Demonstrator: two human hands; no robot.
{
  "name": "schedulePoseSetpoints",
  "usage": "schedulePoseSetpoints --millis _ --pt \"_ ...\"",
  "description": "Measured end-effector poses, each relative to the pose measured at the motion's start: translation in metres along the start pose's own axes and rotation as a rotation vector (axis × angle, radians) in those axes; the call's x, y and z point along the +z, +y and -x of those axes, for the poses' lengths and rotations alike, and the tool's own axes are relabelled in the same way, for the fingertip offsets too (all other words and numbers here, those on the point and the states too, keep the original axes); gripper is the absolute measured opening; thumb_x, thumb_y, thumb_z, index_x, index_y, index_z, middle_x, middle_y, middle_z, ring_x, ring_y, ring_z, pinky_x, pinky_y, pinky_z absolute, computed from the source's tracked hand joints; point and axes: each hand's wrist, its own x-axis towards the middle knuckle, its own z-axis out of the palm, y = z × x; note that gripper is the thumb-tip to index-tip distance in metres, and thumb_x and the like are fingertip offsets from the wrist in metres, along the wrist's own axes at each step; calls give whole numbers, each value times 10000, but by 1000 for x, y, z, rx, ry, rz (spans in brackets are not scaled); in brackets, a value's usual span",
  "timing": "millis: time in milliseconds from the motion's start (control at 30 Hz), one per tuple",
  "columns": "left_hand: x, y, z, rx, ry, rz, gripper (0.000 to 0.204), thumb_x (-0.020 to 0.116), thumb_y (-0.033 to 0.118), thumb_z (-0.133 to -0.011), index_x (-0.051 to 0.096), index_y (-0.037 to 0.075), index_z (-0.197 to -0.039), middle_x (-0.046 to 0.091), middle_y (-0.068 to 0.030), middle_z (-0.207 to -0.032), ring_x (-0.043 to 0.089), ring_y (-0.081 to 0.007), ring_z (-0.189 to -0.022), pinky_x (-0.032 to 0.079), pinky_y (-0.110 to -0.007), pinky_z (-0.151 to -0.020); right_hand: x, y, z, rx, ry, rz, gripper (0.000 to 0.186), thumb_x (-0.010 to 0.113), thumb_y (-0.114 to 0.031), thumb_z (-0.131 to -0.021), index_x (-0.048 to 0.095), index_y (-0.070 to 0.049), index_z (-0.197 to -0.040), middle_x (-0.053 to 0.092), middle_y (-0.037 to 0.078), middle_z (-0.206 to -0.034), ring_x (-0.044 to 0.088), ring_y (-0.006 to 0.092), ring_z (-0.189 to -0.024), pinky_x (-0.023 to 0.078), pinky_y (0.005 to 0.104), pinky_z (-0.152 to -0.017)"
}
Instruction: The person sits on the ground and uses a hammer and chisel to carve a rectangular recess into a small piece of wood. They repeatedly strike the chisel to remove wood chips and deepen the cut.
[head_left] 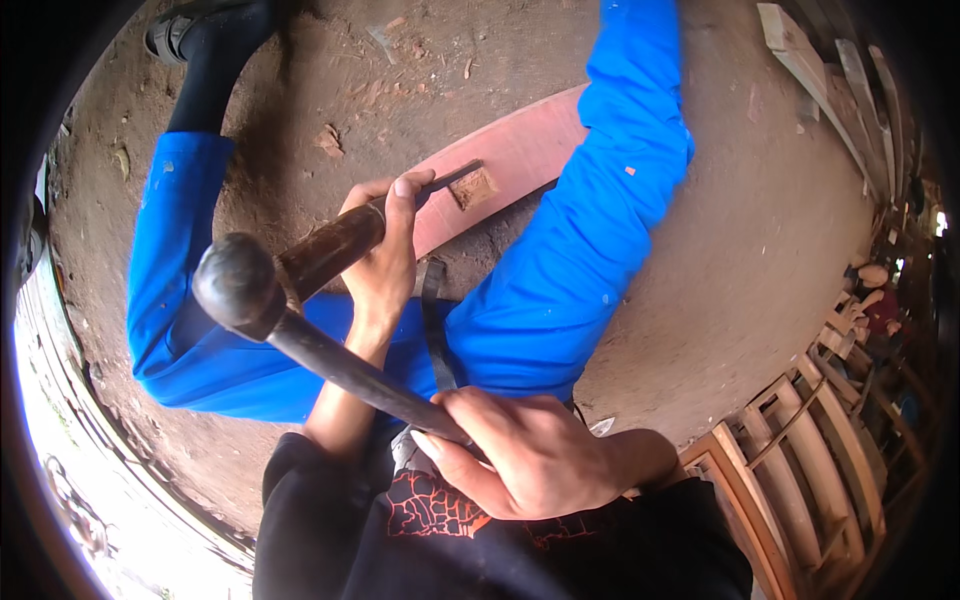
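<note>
"pink wood shows first. where does the plank [540, 135] lie?"

"on the bare earth ground [740, 260], between the person's legs. its long edges curve slightly, and its far end passes out of sight behind the right leg [605, 200], clad in blue."

"and the left hand [385, 245]?"

"its fingers are curled round the dark handle of a chisel [335, 243], the thumb laid along it. the blade reaches over the plank, its tip by the upper edge of a squarish recess [470, 190], which sits between the plank's two long edges."

"does the tip bite into the wood?"

"i cannot tell."

"what does the right hand [545, 450] do?"

"it grips the shaft of a hammer [345, 370], fingers folded round it, just in front of the black shirt [430, 505]. the round head overlaps the butt of the chisel's handle in this view; whether they touch, i cannot tell."

"anything round about?"

"timber [815, 75] lies toward the ground's upper right corner, and a wooden frame [770, 450] stands toward its lower right one. near the ground's upper left corner is a dark shoe [170, 35], at the end of the bent left leg [170, 230]. a reddish scrap [328, 140] lies between that leg and the plank."
</note>
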Motion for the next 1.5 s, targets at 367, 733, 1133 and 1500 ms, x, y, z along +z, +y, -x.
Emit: schedulePoseSetpoints --millis 367,733,1133,1500 --pt "27 9 27 564 -232 -484 181 710 -9 -861 640 72 -1006 724 -105 -936 717 -191 -789 570 -302 -693 -14 -3 33 52 114 -108 168 670 -96 -914 562 19 -973 583 145 -689 628 304 -544 474 404 -489" --pt "60 -15 53 542 -614 -245 269 749 120 -752 645 80 -997 638 -96 -953 611 -323 -1008 300 -588 -1137 -19 21 97 582 524 -447 207 540 -155 -1016 549 -2 -876 521 19 -587 489 73 -479 371 242 -452" --pt "107 -6 11 614 -777 -325 282 766 287 -763 548 118 -817 536 -83 -560 593 -334 -555 444 -460 -537 -52 39 86 545 825 -325 215 572 -162 -998 536 -12 -848 475 7 -572 444 71 -454 344 235 -438" --pt "103 4 -8 550 -1296 -314 272 755 235 -622 543 68 -649 556 -121 -564 595 -384 -593 427 -482 -514 -39 48 107 607 752 -198 146 700 -52 -885 562 -15 -854 522 -17 -566 467 45 -465 347 212 -466"
